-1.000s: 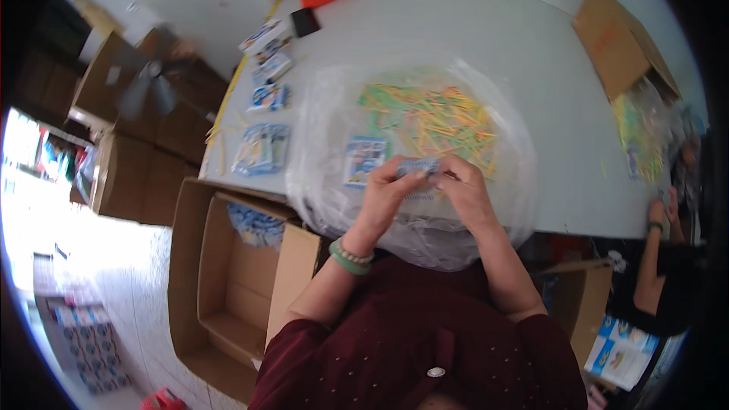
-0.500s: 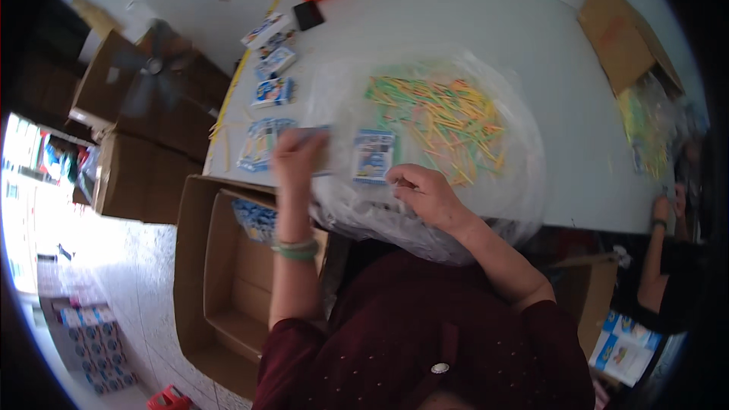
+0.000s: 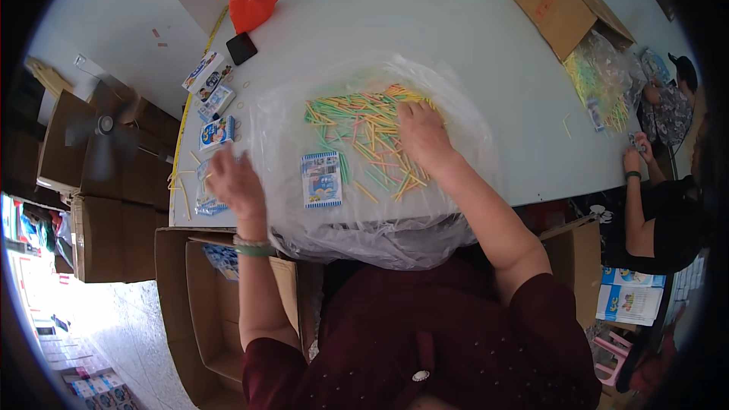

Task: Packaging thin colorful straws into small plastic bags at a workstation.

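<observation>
My right hand (image 3: 425,135) is down on the loose pile of thin yellow, green and pink sticks (image 3: 363,115), its fingers curled together among them and their tips hidden. The sticks lie on a clear plastic bag (image 3: 463,175) spread over the table. A blue-and-white printed packet (image 3: 322,181) lies flat on the bag, left of the sticks and between my hands. My left hand (image 3: 234,184), a little blurred, is over several similar packets (image 3: 206,199) at the table's left edge. Its fingers look apart, and I see nothing held in them.
Small printed boxes (image 3: 217,132), a black flat object (image 3: 241,48) and a red bag (image 3: 252,4) line the table's left side. Below stands an open carton (image 3: 176,296) with packets inside. At the far right are another carton (image 3: 558,4), bagged sticks (image 3: 588,83) and other people's hands (image 3: 635,158).
My right hand has moved up and right from beside the flat packet into the sticks. My left hand has moved to the left packets and no longer shows the item it held. The view has shifted.
</observation>
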### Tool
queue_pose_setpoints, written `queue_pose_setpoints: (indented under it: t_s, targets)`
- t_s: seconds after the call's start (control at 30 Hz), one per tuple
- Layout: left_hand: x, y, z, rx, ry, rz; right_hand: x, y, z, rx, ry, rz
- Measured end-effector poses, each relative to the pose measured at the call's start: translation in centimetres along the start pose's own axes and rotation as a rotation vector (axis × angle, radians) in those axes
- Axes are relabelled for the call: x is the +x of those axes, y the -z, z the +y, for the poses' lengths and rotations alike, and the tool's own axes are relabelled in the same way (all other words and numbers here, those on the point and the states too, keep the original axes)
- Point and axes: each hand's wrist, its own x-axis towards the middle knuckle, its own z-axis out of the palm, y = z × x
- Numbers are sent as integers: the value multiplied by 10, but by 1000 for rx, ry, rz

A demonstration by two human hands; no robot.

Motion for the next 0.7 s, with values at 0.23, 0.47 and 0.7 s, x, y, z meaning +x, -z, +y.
queue_pose_setpoints:
  t_s: [0.23,0.47,0.7]
  targets:
    - [-33,59,126,-667,-254,-251,37,-5,-4,-242,-202,-305]
    - [-40,31,130,-792,-208,-470,43,-2,-6,-188,-167,-219]
    - [7,-31,142,-768,-240,-644,84,-42,-36,-287,148,-50]
